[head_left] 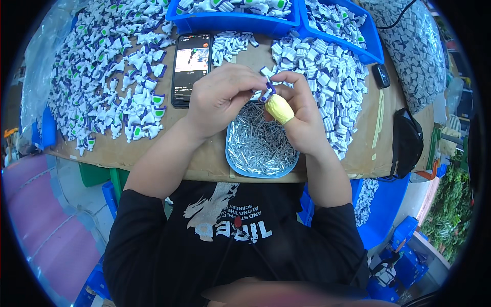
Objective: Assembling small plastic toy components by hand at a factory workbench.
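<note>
My left hand (215, 97) pinches a small white-and-purple plastic toy part (268, 93) between its fingertips. My right hand (307, 123) grips the same part from the other side, its thumb wrapped in a yellow covering (280, 109). Fingers hide much of the part, so its exact shape cannot be made out. Just below both hands sits a light-blue tray (262, 175) filled with loose silver metal pins. Right of the tray lies a pile of white parts with purple edges (335, 94).
A heap of white, purple and green figure pieces (115, 77) covers the table's left side. Beside it lies a lit phone (190, 88). Blue bins (232, 23) stand at the back. To the right are a small black device (381, 75), a clear bag of parts (411, 56) and a black pouch (407, 140).
</note>
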`<state>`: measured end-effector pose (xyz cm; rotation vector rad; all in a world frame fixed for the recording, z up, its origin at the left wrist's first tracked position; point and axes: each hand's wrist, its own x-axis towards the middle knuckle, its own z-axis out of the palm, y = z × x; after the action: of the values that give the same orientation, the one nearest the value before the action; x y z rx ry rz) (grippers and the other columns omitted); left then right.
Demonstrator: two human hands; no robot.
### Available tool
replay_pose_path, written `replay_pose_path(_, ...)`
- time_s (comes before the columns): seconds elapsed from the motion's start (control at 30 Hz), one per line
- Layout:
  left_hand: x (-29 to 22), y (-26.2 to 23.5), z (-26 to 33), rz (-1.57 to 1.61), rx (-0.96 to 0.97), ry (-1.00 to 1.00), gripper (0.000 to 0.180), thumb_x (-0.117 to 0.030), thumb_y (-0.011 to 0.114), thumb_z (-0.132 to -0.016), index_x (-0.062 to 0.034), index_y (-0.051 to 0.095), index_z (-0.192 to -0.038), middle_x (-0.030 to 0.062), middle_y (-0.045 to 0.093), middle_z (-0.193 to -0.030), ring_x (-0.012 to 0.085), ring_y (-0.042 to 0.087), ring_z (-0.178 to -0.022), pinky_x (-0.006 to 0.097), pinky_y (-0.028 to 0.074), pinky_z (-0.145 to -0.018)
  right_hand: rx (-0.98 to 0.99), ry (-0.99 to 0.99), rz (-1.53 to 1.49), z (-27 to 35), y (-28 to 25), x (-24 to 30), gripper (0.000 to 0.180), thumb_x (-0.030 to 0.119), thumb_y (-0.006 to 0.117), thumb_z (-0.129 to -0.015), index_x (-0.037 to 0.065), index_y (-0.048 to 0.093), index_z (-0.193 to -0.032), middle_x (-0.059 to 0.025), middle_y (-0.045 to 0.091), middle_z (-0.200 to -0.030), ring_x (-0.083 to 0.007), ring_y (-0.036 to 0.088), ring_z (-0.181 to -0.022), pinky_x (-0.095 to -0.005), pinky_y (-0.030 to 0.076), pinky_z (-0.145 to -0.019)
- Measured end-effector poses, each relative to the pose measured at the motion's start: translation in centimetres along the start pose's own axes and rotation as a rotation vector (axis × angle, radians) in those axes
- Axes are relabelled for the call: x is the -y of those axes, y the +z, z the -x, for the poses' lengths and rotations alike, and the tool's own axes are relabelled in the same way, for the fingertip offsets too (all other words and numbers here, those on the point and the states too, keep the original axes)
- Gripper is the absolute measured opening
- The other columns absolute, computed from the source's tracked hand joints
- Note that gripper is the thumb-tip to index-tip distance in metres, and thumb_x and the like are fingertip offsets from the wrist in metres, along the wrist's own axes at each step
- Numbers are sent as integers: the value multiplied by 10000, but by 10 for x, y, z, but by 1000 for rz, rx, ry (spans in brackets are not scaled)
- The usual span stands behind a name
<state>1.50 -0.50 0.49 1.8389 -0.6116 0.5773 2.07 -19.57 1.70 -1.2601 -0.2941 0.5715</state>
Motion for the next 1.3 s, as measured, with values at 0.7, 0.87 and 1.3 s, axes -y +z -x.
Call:
replay_pose_path(0.7,-4,11,12,684,77,-539,315,-310,490,-992,-17,577,-1069,16,598,-951,72,549,-866,223,449,-769,14,-221,770,3,2,-1,469,-13,612,-850,23,467,-1295,-72,578,-1106,-111,553,-896,-248,460,-773)
replay_pose_path(0.87,-5,9,14,625,158,-520,365,-355,425,-1012,-31,590,-976,-12,559,-834,55,504,-765,211,415,-680,-87,-283,146,5,8,-9,452,13,726,-790,-14,522,-1194,-72,595,-1049,-137,591,-929,-265,470,-821)
replay_pose_path(1.3,-18,0,14,1171,423,-817,371,-386,442,-999,-48,574,-1076,-57,428,-690,24,305,-534,198,237,-478,183,-372,268,8,-18,-4,535,8,825,-668,-47,575,-1138,-86,617,-962,-142,597,-900,-271,465,-789)
